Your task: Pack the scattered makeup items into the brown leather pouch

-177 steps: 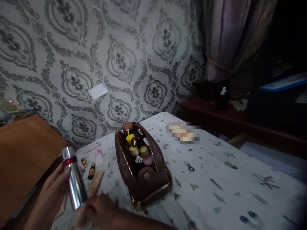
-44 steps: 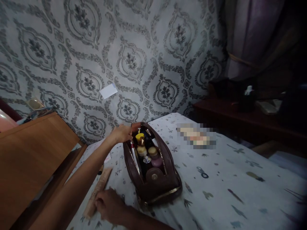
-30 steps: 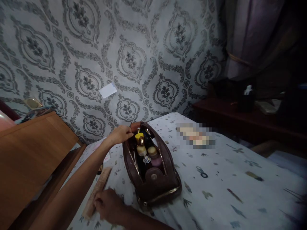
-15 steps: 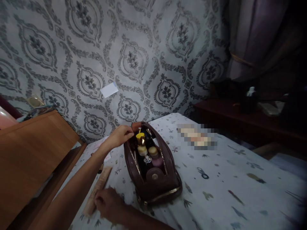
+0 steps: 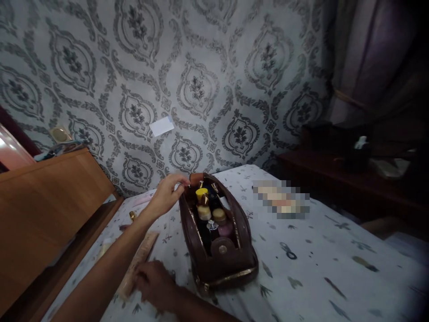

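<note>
Wooden panel (image 5: 50,210) at left, printed sheet (image 5: 321,259) below. Your right hand (image 5: 156,281) curls by the beige tube (image 5: 146,248) — grip undeterminable. Your left hand (image 5: 167,194), fingers parted beside the open brown bag (image 5: 228,267) — silver bottle no longer held.

We stretch our left hand (image 5: 168,194) forward, its thumb parted; nearer us, our right hand (image 5: 156,285) curls loosely.
</note>
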Demonstrator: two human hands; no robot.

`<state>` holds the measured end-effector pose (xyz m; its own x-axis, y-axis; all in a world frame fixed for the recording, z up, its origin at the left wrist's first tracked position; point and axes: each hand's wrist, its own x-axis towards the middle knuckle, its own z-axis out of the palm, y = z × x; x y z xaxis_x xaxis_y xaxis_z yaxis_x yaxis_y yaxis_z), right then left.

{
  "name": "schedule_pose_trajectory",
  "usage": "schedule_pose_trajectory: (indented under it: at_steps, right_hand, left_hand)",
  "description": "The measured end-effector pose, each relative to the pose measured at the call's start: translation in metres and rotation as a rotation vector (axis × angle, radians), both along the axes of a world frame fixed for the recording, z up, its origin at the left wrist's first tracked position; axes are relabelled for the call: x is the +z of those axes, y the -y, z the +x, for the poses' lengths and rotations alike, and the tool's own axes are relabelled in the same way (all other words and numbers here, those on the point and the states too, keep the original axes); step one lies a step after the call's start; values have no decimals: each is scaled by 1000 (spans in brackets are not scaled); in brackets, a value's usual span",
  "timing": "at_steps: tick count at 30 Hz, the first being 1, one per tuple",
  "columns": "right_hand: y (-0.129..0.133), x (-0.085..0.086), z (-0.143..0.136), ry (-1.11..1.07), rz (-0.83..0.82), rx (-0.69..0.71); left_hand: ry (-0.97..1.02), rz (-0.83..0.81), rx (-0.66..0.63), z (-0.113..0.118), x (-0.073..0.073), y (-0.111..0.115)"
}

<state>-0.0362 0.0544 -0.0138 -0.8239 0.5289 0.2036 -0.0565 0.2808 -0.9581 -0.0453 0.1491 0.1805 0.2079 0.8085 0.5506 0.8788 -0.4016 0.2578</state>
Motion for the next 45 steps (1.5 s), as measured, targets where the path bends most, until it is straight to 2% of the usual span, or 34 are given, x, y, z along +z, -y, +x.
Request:
schedule_pose_trajectory:
  at_steps: [6, 10, 14, 22, 26, 30, 34, 40, 45]
  right_hand:
    - [0, 2, 2, 17, -6, -3]
    - [0, 12, 7, 21, 4, -3]
    - [0, 17, 8, 12, 28, -19]
    - [-1, 16, 5, -45, 4, 36]
    - [-1, 16, 5, -56, -53, 33]
    - [0, 17, 5, -45, -67, 9]
    - [2, 16, 5, -40, -95, -20]
    - [2, 4, 0, -91, -79, -169]
    - [-1, -2, -3, -89, -110, -149]
  left_hand:
    - [112, 32, -18, 7, 2, 14]
    - [256, 43, 17, -4, -5, 36]
    - [336, 14, 153, -35, -23, 61]
    - [446, -73, 400, -126, -68, 108]
    - [391, -186, 468, -148, -96, 129]
    - [313, -332, 541, -151, -124, 149]
    - [322, -466, 636, -148, -142, 160]
    - [348, -541, 668, -144, -148, 158]
    - [331, -556, 667, -138, -149, 154]
